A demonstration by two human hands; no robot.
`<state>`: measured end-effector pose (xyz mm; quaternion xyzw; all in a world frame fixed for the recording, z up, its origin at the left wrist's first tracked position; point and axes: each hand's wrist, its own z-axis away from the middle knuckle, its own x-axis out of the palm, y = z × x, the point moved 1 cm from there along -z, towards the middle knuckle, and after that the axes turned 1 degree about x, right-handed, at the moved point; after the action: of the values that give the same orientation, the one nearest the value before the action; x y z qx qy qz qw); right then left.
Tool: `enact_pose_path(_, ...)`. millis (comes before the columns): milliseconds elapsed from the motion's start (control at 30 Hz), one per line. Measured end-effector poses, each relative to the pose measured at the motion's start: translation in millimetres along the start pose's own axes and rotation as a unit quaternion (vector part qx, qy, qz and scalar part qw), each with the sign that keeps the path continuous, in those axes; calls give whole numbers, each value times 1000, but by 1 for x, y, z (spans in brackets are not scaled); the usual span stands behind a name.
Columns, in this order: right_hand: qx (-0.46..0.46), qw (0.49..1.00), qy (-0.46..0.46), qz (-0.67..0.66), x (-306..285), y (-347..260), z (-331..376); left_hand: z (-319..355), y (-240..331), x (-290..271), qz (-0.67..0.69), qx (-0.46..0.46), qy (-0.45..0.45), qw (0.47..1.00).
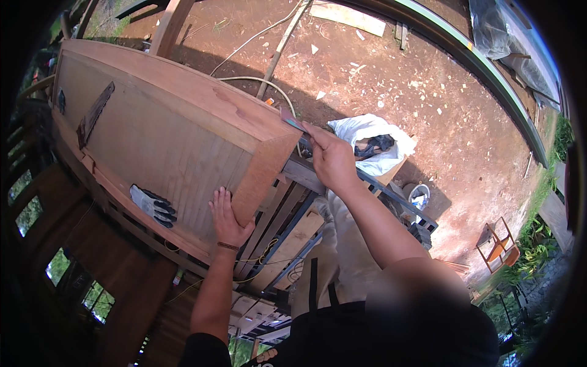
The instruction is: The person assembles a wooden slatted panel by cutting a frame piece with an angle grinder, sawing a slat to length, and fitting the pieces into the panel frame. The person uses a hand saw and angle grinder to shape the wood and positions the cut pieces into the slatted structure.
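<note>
A large wooden panel [165, 134], framed like a door, lies flat in front of me and stretches to the far left. My left hand [229, 217] rests on its near end with the fingers spread over the wood. At the panel's far right corner, my right hand [330, 153] grips a thin pinkish and greenish piece of sandpaper [293, 120] against the edge. A grey and black work glove [153, 206] lies on the panel left of my left hand. Farther left on the panel is a long dark piece [96, 116] whose kind I cannot make out.
Beyond my right hand stands an open white sack [376, 144] with dark stuff inside. A bucket [419, 197] and a wooden chair frame [498, 246] are to the right. A hose [281, 92] crosses the dirt ground near the panel. Metal rails and boards [306, 244] lie below.
</note>
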<state>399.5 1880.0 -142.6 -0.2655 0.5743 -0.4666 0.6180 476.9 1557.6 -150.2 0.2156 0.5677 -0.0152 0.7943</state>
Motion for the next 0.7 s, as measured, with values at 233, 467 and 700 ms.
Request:
enact_pose_path(233,108,988,-48,-98,-39,22,30,0,2,0,11,-3,19,1000)
enact_pose_path(467,-51,998,-22,-20,-30,-9,-32,-3,4,-2,5,5,30,1000)
enact_pose_path(700,-105,989,-99,34,-24,6,-35,-1,4,-3,19,-12,35,999)
